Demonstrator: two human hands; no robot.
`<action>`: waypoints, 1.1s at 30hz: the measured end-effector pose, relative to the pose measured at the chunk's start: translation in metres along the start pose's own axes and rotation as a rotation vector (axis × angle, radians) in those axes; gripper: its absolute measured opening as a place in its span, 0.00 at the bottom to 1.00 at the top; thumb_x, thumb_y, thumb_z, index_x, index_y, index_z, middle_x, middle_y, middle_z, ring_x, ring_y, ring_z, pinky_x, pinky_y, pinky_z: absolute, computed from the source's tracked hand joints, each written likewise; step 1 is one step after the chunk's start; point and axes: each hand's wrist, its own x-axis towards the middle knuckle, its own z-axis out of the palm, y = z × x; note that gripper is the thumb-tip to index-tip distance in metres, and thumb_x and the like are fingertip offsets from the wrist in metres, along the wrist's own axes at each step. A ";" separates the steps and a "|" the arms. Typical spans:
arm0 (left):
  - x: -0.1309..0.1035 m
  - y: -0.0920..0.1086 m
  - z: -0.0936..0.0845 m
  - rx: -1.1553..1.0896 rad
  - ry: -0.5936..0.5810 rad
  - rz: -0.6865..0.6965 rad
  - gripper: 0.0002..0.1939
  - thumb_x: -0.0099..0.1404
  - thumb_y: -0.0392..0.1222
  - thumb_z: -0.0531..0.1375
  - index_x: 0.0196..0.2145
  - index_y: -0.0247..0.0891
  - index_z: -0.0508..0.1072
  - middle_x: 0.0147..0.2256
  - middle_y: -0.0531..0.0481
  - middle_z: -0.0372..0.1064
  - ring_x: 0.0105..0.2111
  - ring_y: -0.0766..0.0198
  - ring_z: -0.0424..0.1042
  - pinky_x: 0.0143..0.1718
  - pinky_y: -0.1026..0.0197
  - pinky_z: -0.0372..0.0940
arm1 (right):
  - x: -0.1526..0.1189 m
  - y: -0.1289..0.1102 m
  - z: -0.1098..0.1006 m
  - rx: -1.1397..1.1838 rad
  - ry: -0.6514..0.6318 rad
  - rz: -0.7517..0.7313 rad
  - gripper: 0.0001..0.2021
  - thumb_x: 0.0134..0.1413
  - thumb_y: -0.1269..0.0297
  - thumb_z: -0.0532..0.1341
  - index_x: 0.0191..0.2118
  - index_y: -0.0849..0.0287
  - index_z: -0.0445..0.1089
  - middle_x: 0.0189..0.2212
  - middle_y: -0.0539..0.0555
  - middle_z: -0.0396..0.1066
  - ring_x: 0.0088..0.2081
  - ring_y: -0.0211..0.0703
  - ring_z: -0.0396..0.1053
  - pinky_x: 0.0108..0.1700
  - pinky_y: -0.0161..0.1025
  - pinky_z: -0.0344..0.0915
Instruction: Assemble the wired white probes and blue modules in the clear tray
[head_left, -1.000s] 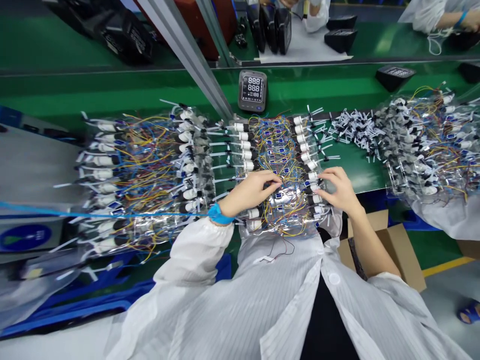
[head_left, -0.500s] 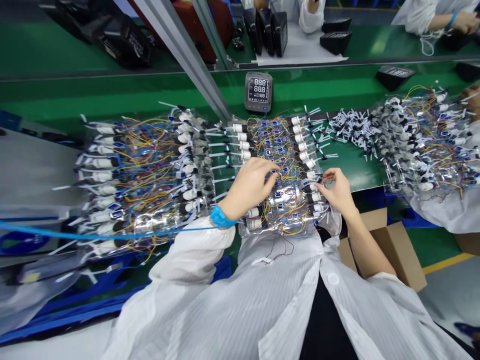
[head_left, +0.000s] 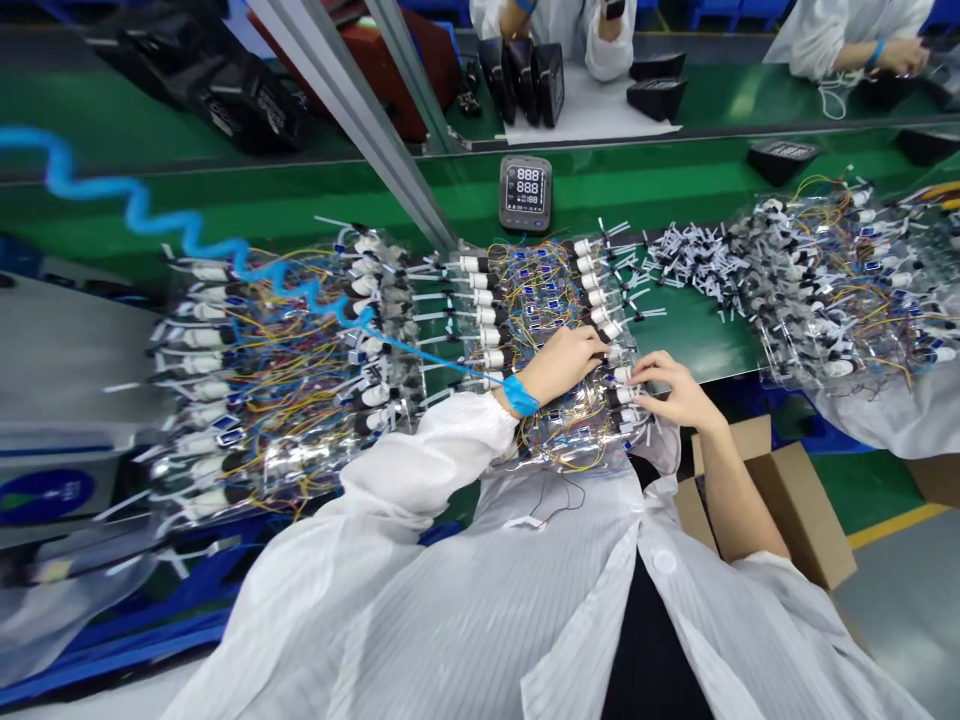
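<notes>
In front of me lies a row of wired assemblies in clear plastic point(head_left: 559, 425), with white cylindrical parts with black ends along both sides and yellow, blue and red wires between. My left hand point(head_left: 566, 362), wearing a blue wrist strap point(head_left: 520, 396), reaches across the row. Its bent fingers are closed at a white cylindrical part point(head_left: 616, 355) in the right-hand column; what they grip is partly hidden. Just beside it, my right hand point(head_left: 675, 390) has thumb and fingers apart, the tips at the outer ends of the white parts lower in that column.
A second row of assemblies point(head_left: 289, 380) lies left, another point(head_left: 847, 280) right. A pile of white tie-like strips point(head_left: 694, 260) sits right of the middle row. Behind stands a display unit point(head_left: 525, 195). A blue coiled cord point(head_left: 277, 275) runs to my strap. An open cardboard box point(head_left: 799, 515) stands below right.
My left hand has moved right, from the middle wires to the right-hand column. My right hand has shifted slightly down, its fingers spread wider. The blue cord now hangs higher in coils.
</notes>
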 end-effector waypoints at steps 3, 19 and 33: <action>-0.003 0.006 0.002 0.118 -0.023 0.008 0.15 0.76 0.41 0.60 0.56 0.36 0.80 0.46 0.39 0.80 0.50 0.49 0.77 0.51 0.49 0.68 | 0.012 0.022 0.001 0.312 0.245 0.205 0.16 0.62 0.46 0.70 0.36 0.54 0.79 0.38 0.54 0.75 0.41 0.45 0.73 0.46 0.44 0.71; -0.038 -0.020 -0.083 -0.143 0.032 -0.067 0.19 0.78 0.49 0.59 0.59 0.36 0.77 0.56 0.40 0.80 0.56 0.52 0.78 0.61 0.47 0.71 | 0.087 -0.009 -0.011 0.588 0.772 -0.012 0.13 0.56 0.53 0.75 0.35 0.55 0.75 0.37 0.50 0.74 0.28 0.36 0.72 0.31 0.39 0.75; -0.009 -0.017 -0.038 -0.367 -0.106 0.095 0.14 0.77 0.40 0.57 0.53 0.37 0.81 0.50 0.43 0.83 0.49 0.56 0.81 0.54 0.52 0.73 | 0.055 -0.055 -0.088 0.569 1.309 -0.203 0.05 0.61 0.62 0.67 0.40 0.56 0.72 0.35 0.48 0.68 0.29 0.34 0.73 0.33 0.37 0.76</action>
